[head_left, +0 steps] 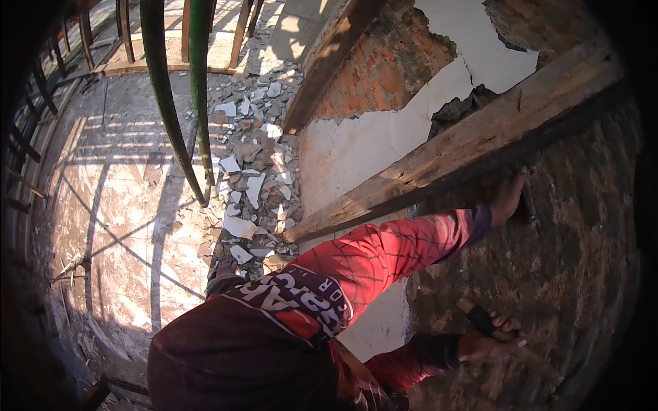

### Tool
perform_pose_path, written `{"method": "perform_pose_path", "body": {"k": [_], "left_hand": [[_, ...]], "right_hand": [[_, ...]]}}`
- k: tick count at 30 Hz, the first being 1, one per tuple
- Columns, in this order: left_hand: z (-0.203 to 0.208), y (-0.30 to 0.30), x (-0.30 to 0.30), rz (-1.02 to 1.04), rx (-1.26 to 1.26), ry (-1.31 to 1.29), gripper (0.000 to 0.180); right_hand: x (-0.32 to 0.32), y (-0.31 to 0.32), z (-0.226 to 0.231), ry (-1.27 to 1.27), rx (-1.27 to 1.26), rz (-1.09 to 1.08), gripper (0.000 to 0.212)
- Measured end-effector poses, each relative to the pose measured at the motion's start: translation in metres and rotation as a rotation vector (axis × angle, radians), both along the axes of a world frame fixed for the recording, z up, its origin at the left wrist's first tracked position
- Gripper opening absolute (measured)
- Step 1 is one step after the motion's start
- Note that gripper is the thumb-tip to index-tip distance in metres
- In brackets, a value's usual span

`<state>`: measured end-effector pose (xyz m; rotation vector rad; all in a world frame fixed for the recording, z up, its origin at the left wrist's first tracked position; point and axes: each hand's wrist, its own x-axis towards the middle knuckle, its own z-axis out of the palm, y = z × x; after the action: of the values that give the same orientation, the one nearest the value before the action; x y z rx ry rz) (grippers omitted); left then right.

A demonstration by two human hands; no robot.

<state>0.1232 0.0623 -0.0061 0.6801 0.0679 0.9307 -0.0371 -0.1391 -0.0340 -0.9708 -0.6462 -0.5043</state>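
Note:
My left hand (507, 198) reaches past the wooden beam (466, 140) to the dark, rough wall surface (480, 267). Its fingers are mostly hidden in shadow, so what they hold, if anything, cannot be told. Lower in the view, my right hand (488, 344) is closed around a tool (478, 316) with a wooden end and a black wrapped grip. A dim, long part of this tool seems to run on toward the lower right, its shape unclear in the dark. Both arms wear red and dark sleeves.
Broken plaster and rubble (250, 178) lie along the wall's foot, close to a bare foot (225, 266). White plaster (370, 147) with exposed brick (384, 68) stands beyond the beam. Two green curved poles (199, 82) rise at the upper left, before wooden railings (127, 31).

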Motion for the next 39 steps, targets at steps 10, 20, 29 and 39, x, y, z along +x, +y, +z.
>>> {"method": "perform_pose_path", "body": {"k": [10,20,29,39], "left_hand": [[-0.009,-0.031,-0.104,-0.667,0.298,0.381,0.056],[-0.254,-0.018,-0.249,-0.677,0.542,0.510,0.027],[-0.315,0.018,-0.421,-0.171,0.747,0.666,0.080],[-0.202,0.147,-0.562,0.085,0.888,0.685,0.046]], "right_hand": [[-0.011,-0.004,-0.075,0.111,0.018,-0.182,0.041],[-0.044,-0.014,-0.138,0.305,-0.359,0.442,0.026],[-0.119,0.051,-0.196,0.273,-1.063,0.583,0.025],[-0.177,0.241,-0.146,-0.557,-0.915,0.839,0.022]]}}
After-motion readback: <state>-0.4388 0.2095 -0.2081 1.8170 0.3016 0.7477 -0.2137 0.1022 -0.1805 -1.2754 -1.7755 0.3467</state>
